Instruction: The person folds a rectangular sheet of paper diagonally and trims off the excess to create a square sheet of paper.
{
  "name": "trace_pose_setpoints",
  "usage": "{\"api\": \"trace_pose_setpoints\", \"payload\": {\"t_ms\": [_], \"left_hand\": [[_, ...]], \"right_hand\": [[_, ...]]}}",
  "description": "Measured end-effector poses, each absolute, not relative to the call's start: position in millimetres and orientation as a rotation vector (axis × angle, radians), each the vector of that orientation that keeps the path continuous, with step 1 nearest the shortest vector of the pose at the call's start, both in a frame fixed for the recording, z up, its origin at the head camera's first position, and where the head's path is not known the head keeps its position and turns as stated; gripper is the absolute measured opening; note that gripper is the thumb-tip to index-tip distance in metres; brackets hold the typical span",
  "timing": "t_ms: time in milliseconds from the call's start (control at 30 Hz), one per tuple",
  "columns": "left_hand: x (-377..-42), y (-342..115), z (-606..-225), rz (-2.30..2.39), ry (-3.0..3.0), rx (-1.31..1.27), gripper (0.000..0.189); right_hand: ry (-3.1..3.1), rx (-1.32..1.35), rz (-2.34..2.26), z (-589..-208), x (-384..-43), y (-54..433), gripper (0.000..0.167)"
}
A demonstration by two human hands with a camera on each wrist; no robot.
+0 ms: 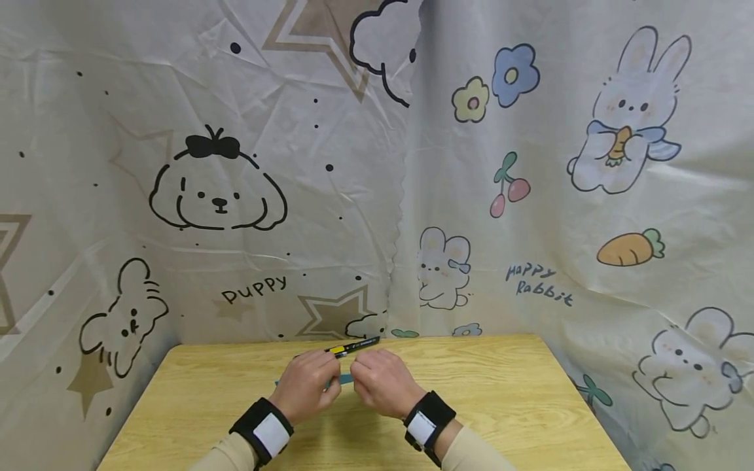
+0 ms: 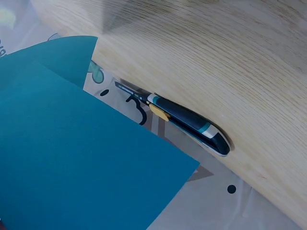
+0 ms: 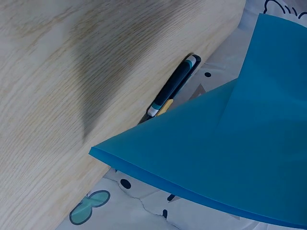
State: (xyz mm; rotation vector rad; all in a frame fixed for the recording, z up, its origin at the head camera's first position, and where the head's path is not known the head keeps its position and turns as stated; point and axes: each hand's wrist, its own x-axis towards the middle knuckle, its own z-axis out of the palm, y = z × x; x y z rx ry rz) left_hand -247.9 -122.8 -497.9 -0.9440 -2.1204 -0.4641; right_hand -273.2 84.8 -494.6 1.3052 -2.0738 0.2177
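Note:
Both hands are close together above the middle of the wooden table in the head view. My left hand [image 1: 307,386] has its fingers curled around a teal-blue sheet of paper [image 1: 345,379], and my right hand [image 1: 389,382] pinches the same sheet a short way to the right. Seen from the left wrist, the paper [image 2: 86,153] spreads wide with overlapping parts and a pointed corner. From the right wrist, the paper [image 3: 230,139] is bent over on itself with a doubled lower edge. The hands hide most of it in the head view.
A black utility knife [image 1: 364,344] with a yellow slider lies at the table's far edge, beyond the hands. Its blade end shows in the left wrist view, beside the knife's handle [image 2: 187,117]. Behind the wooden table [image 1: 483,392] hangs a printed curtain [image 1: 330,216].

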Motion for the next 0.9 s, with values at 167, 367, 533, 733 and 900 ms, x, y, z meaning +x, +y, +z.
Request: {"api": "trace_pose_setpoints", "payload": {"t_ms": [167,367,533,733,900], "left_hand": [[-246,-131,-498,-0.436,-2.152,-0.903,0.023],[-246,-135,-498,-0.437,-2.138,-0.905,0.024],[-246,-139,-501,-0.426,-2.159,-0.9,0.023],[-246,-143,-503,-0.426,-2.183,-0.906,0.02],[-247,-145,-504,-0.414,-2.202,-0.885,0.02]], "right_hand": [[-2.085,1.296,0.243,-495,-274,86,0.018],[-2.076,1.297,0.242,-494,-276,86,0.018],[-2.067,1.284,0.242,-496,-276,89,0.017],[-2.066,1.29,0.238,-495,-277,91,0.016],[-2.068,1.273,0.23,-494,-277,93,0.016]]}}
